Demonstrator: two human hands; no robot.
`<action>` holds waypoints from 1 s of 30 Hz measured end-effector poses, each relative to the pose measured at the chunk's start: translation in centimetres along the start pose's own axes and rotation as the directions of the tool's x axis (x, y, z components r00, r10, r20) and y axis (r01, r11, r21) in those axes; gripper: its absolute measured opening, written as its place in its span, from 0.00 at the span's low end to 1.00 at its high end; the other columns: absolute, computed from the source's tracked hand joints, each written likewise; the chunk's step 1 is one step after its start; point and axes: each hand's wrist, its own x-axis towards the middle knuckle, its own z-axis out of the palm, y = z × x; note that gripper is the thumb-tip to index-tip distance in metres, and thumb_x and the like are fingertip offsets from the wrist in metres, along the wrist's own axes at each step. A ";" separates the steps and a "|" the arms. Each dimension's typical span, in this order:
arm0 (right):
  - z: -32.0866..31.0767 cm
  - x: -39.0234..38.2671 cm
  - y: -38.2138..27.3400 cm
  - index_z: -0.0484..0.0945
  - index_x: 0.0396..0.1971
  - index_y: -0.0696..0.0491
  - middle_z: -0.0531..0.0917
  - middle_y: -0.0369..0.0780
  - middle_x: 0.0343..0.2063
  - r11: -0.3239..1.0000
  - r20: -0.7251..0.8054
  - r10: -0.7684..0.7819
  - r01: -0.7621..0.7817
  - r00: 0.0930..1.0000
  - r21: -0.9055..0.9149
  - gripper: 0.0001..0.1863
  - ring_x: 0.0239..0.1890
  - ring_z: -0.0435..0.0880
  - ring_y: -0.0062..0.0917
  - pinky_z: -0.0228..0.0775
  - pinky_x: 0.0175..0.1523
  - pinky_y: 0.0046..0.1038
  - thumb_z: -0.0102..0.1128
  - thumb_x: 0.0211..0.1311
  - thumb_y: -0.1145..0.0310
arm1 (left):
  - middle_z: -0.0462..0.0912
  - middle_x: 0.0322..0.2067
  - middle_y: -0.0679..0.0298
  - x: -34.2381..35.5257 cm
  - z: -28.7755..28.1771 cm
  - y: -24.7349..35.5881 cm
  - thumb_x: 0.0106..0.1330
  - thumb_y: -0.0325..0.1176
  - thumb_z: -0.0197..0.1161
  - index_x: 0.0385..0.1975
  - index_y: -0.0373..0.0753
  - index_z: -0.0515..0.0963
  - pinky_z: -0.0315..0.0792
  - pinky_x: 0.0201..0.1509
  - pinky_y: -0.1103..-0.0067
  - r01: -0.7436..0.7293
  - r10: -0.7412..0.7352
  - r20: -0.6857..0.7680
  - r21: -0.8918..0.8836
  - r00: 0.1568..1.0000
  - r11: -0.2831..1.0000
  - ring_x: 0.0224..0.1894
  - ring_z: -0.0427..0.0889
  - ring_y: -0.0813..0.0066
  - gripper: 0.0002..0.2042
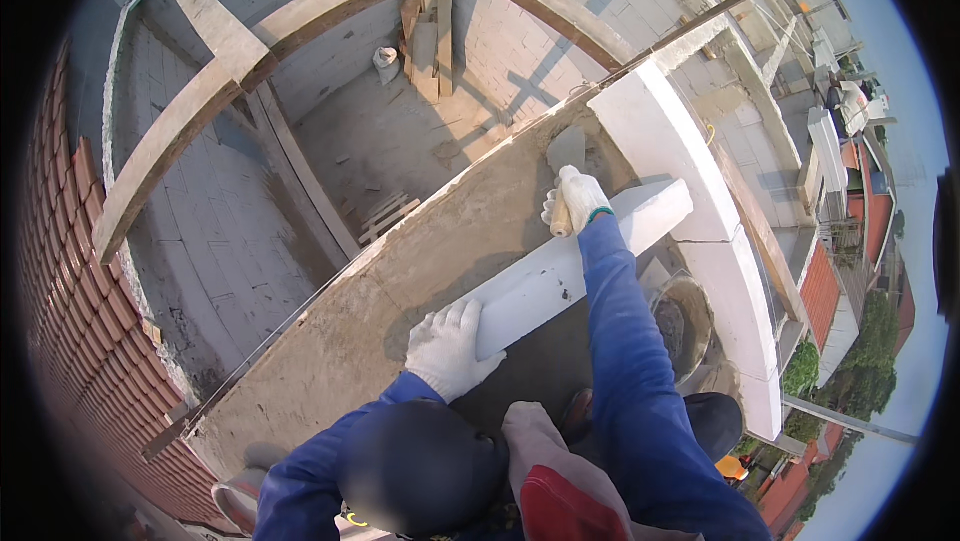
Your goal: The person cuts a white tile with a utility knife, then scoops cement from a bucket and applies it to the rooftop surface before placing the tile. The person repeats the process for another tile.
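My left hand (447, 349), in a white knit glove, grips the left end of a long white block (535, 293). The fingers lie over its far edge and the thumb is on the near side. The block rests slantwise on a grey cement-covered ledge (330, 341). My right hand (578, 203), gloved too, is closed round the wooden handle of a trowel (568, 148). The trowel's metal blade points away over damp mortar just beyond the block. My right forearm crosses above the block and hides part of it.
A round bucket (683, 326) with grey mix stands right of my forearm. White blocks (672, 153) line the ledge's right side. Beyond a taut string (280, 331), the ledge drops to a walled room. Concrete beams (350, 1) cross overhead; roof tiles (90, 331) lie left.
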 end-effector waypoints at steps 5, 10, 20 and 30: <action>2.0 -0.1 0.1 0.71 0.53 0.60 0.79 0.48 0.35 0.997 -0.054 -0.075 0.076 0.996 0.013 0.18 0.27 0.84 0.42 0.85 0.30 0.50 0.52 0.79 0.59 | 0.78 0.72 0.49 0.1 -0.3 0.2 0.62 0.57 0.78 0.77 0.41 0.68 0.73 0.77 0.54 -0.008 0.009 0.027 -0.037 1.000 0.999 0.73 0.78 0.43 0.46; 1.8 -0.7 3.2 0.71 0.55 0.59 0.81 0.49 0.37 0.989 0.075 -0.017 0.006 0.997 0.148 0.21 0.28 0.86 0.42 0.87 0.32 0.51 0.54 0.82 0.54 | 0.77 0.72 0.47 0.5 -0.6 1.4 0.63 0.58 0.77 0.78 0.40 0.67 0.72 0.78 0.53 0.040 -0.036 0.094 -0.036 0.995 0.999 0.74 0.77 0.43 0.47; -19.1 -32.5 -7.0 0.80 0.56 0.56 0.81 0.36 0.29 0.879 -0.074 -0.358 0.309 0.931 -0.362 0.22 0.21 0.83 0.21 0.81 0.25 0.26 0.58 0.86 0.49 | 0.75 0.74 0.46 0.0 -0.8 2.5 0.62 0.59 0.78 0.79 0.38 0.66 0.71 0.78 0.53 0.068 -0.068 0.071 0.006 0.995 0.998 0.76 0.75 0.45 0.49; -38.6 -37.9 7.6 0.85 0.47 0.56 0.89 0.49 0.33 0.150 -0.150 -0.557 -0.079 0.817 -0.986 0.17 0.38 0.91 0.41 0.82 0.45 0.45 0.65 0.75 0.55 | 0.81 0.68 0.40 2.7 -4.4 5.9 0.66 0.54 0.79 0.72 0.31 0.78 0.72 0.76 0.57 -0.306 0.302 -0.115 -0.016 0.946 0.952 0.70 0.81 0.41 0.41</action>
